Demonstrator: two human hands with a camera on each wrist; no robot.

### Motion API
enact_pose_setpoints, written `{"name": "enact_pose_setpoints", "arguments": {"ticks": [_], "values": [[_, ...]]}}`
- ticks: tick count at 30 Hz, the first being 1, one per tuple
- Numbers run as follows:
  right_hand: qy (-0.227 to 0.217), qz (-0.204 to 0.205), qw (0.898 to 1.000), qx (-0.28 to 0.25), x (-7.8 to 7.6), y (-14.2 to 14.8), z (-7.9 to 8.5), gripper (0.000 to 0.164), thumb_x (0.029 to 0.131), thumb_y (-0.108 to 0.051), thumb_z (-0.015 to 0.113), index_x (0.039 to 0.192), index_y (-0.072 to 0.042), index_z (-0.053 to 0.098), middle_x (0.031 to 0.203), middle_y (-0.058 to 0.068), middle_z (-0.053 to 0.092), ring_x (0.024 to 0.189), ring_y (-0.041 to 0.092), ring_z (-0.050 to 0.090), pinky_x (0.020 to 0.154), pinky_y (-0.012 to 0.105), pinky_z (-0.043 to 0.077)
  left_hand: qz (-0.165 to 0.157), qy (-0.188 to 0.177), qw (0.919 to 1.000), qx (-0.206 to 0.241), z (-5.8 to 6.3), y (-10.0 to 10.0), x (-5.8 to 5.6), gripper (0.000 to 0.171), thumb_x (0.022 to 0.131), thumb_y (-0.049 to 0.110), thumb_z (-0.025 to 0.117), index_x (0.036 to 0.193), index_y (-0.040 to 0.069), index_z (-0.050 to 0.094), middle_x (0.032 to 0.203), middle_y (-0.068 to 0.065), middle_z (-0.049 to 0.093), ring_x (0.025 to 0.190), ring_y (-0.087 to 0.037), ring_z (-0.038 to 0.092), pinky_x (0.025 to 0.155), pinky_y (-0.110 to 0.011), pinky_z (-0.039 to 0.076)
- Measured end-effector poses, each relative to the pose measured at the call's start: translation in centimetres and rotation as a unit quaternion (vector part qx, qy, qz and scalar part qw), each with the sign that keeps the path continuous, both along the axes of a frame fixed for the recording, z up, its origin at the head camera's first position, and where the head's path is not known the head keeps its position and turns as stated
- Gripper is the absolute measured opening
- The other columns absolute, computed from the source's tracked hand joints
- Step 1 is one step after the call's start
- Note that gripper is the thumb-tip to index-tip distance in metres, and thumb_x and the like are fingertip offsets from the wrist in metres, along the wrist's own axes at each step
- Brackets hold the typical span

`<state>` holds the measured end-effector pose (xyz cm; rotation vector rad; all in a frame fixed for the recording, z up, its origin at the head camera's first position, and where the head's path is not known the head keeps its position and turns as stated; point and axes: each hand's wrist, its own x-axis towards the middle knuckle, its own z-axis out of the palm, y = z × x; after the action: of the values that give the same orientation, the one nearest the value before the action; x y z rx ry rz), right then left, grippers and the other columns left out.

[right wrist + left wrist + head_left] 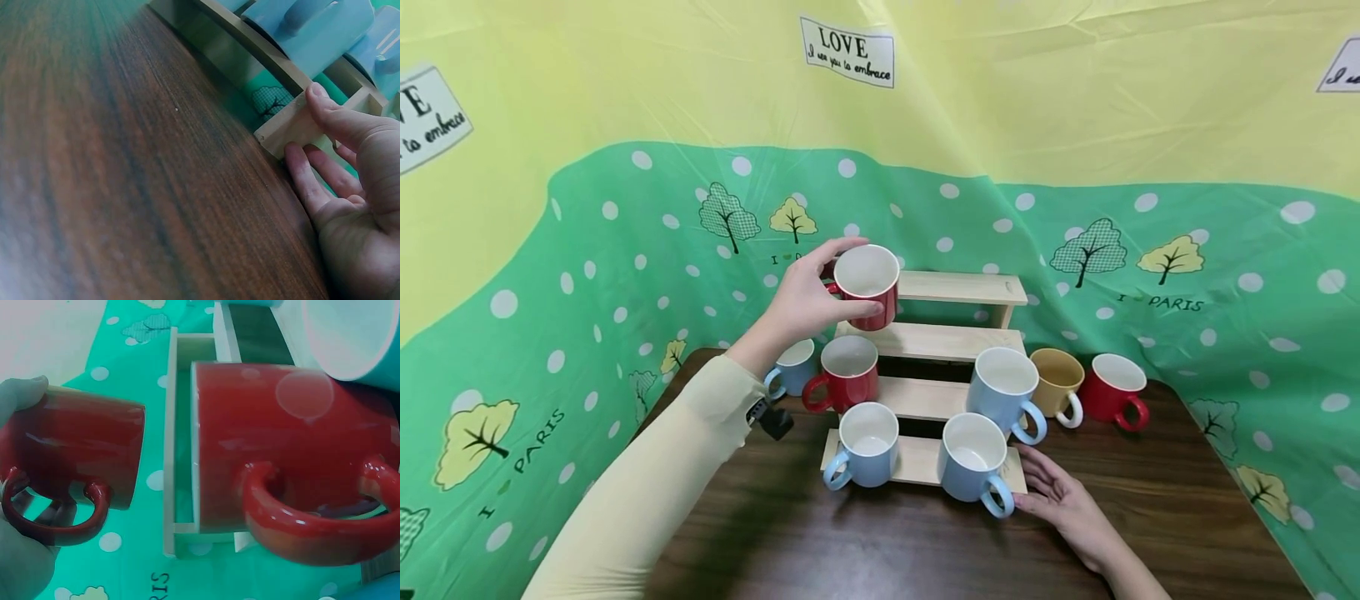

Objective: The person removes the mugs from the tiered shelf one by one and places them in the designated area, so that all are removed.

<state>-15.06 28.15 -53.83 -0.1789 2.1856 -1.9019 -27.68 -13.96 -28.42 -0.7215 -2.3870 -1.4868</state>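
My left hand [805, 296] holds a red mug [867, 271] with a white inside, raised over the left of the stepped wooden stand [925, 398]. Its thumb lies across the mug's front. In the left wrist view the handle of this mug [81, 444] points down. A second red mug [850, 387] stands lower on the stand's left side. At the stand's bottom right corner, my right hand [1063, 504] grips the end of the lowest board [290, 128], thumb at its upper edge and fingers at its side. Close by that hand is a light blue mug [970, 467].
Another blue mug [868, 450] sits at the lowest step's left; a taller blue mug [1000, 383] is one step up on the right. On the dark wooden table [805, 542] stand a blue mug [797, 371] left, and a tan mug [1056, 379] and red mug [1108, 400] right.
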Motion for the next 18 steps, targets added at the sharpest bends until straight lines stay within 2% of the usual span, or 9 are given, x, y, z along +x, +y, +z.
{"name": "enact_pose_setpoints", "arguments": {"ticks": [5,11,18], "values": [[-0.011,0.001,1.000,0.001,-0.1,0.2,0.0,0.082,0.104,-0.008,0.074,0.170,0.000,0.026,0.161,0.034,0.043,0.126,0.002,0.063,0.099,0.026,0.059,-0.001,-0.003,1.0000,0.006,0.4,-0.2,0.7,0.083,0.081,0.022,0.100,0.154,0.021,0.062,0.134,-0.005,0.069,0.115,-0.027,0.065,0.090,-0.046,0.059],[-0.020,0.000,1.000,0.002,-0.1,0.2,0.1,0.083,0.104,-0.009,0.075,0.171,-0.001,0.026,0.162,0.033,0.042,0.126,0.001,0.063,0.099,0.025,0.058,-0.003,0.001,0.9999,0.012,0.6,-1.0,0.9,0.084,0.081,0.022,0.100,0.155,0.026,0.061,0.137,-0.003,0.069,0.117,-0.024,0.065,0.092,-0.046,0.058],[-0.017,0.001,1.000,0.000,-0.1,0.2,0.1,0.082,0.104,-0.009,0.075,0.170,-0.001,0.027,0.161,0.033,0.044,0.126,0.002,0.063,0.099,0.027,0.059,0.008,0.016,0.9998,0.011,0.8,-2.2,1.0,0.082,0.081,0.020,0.099,0.154,0.021,0.062,0.136,-0.004,0.070,0.117,-0.024,0.065,0.091,-0.047,0.058]]}}
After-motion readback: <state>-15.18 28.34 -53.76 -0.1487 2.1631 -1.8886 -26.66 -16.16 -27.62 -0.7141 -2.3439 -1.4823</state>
